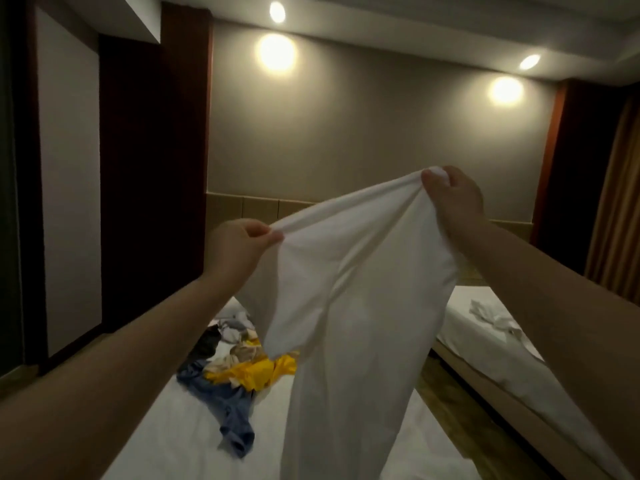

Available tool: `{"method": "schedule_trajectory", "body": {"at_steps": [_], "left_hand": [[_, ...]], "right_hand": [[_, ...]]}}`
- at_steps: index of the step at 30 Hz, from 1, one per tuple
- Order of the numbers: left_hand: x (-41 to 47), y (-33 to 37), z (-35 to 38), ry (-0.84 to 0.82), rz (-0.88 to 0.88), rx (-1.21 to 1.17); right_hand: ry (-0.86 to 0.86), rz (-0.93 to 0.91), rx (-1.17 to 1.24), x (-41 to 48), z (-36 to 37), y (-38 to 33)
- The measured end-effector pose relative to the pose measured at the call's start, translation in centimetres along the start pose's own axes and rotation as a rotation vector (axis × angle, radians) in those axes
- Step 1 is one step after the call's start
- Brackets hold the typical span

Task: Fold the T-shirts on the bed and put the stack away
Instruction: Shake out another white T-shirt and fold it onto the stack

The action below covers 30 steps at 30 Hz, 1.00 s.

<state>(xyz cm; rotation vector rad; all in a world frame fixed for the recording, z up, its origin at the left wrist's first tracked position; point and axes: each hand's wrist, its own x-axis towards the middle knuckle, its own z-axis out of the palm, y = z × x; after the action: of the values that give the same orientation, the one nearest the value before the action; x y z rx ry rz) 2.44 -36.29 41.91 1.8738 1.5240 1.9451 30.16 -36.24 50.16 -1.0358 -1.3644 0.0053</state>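
A white T-shirt (349,306) hangs in the air in front of me, stretched between both hands above the bed (166,427). My left hand (239,247) pinches its upper edge at the left. My right hand (453,199), held higher, grips the upper edge at the right. The cloth drapes down to the bottom of the view. On the white bed behind it lies a heap of unfolded clothes: a blue one (225,403), a yellow one (256,370), and dark and pale ones (225,336) further back.
A second bed (491,362) with crumpled white cloth (491,315) stands to the right, across a narrow strip of floor (446,393). Dark wood panels (149,168) line the left wall. A curtain (620,202) hangs at the far right.
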Motion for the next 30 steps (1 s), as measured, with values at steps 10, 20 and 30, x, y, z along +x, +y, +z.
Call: {"method": "schedule_trajectory", "body": {"at_steps": [10,20,30], "left_hand": [[1.8,-2.1,-2.3,-0.152,0.085,0.353],[0.8,-3.4,-4.6,-0.152,0.063,0.304],[-0.1,-4.2,-5.0,-0.171,-0.051,0.29]], "right_hand": [[-0.27,0.047,-0.146,-2.0,1.8,-0.1],[-0.223,0.08,0.0,-3.1,2.3,1.2],[-0.361,0.117,0.051,-3.8,4.0,0.1]]}}
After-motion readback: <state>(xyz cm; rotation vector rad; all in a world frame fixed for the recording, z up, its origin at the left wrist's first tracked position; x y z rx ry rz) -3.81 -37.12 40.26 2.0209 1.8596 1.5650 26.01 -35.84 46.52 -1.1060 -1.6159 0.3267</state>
